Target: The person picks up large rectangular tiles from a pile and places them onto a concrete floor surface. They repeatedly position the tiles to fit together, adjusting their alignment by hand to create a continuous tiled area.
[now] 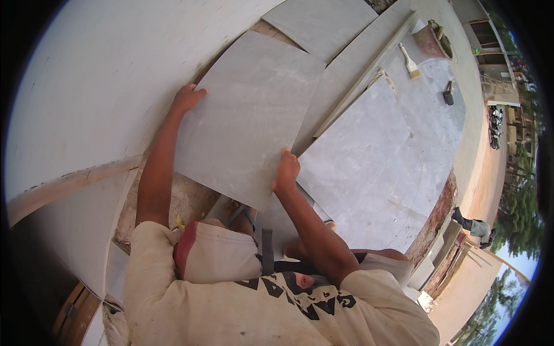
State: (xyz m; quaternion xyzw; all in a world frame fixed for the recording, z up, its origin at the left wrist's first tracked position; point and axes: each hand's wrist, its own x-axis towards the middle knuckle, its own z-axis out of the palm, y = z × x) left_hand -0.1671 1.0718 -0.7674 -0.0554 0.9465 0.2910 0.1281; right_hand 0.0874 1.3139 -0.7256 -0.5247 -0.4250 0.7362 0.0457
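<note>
A large square grey floor tile lies in front of me, close along the white wall. My left hand is closed on its left edge, with fingertips lying on the top face. At the tile's near right side, my right hand grips the edge, its thumb pointing up. Part of that hand's fingers is hidden from view. Beyond the held tile, another grey tile lies on the floor. Whether the held tile rests flat or is slightly raised, I cannot tell.
To the right lie large dusty grey tiles beside a long straight bar. On them are a paintbrush and a black-headed tool. A mortar-stained bucket stands farther back. The white wall rises at left. A person is outside.
</note>
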